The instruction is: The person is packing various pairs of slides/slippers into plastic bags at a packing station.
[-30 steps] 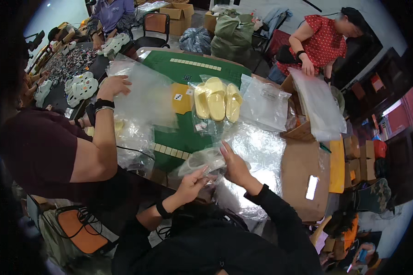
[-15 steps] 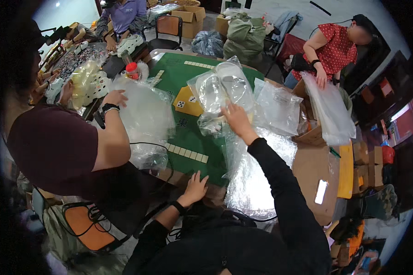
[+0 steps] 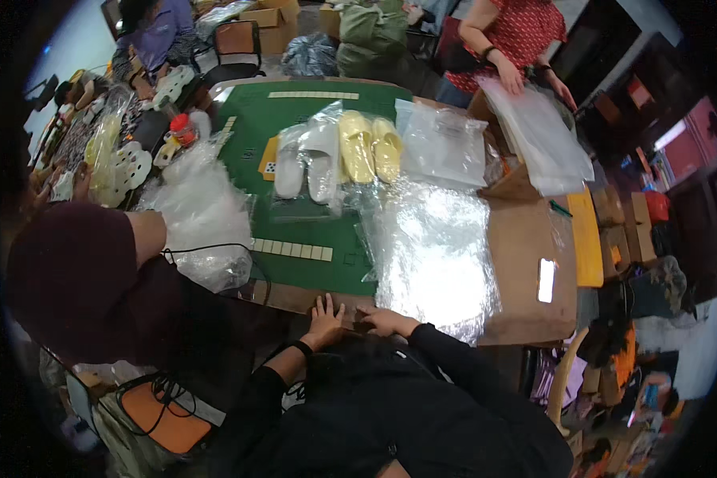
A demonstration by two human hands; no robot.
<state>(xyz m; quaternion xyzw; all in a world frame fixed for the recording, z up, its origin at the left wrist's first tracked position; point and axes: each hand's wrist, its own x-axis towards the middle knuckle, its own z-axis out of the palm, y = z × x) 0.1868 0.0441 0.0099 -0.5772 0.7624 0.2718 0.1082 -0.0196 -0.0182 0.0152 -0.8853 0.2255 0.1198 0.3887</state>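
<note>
My left hand (image 3: 325,325) lies at the near table edge, fingers spread, holding nothing. Close beside it, my right hand (image 3: 385,321) rests at the same edge, its fingers partly stretched out and nothing seen in them. Farther in on the green mat (image 3: 303,221), a pair of white slippers (image 3: 321,163) lies in a clear plastic bag. A pair of yellow slippers (image 3: 357,151), also under clear plastic, sits directly to their right. Neither hand touches the slippers. A shiny stack of clear plastic bags (image 3: 434,263) lies ahead and to the right of my right hand.
More clear bags (image 3: 195,207) heap up at the left, by a person in a dark top (image 3: 64,279). At the far right, a person in a red dotted top (image 3: 522,36) handles bags over a cardboard box (image 3: 511,185). A phone (image 3: 546,280) lies on the right.
My right hand has drawn back from the bagged slippers to the near table edge. The white pair now lies flat beside the yellow pair. My view has shifted.
</note>
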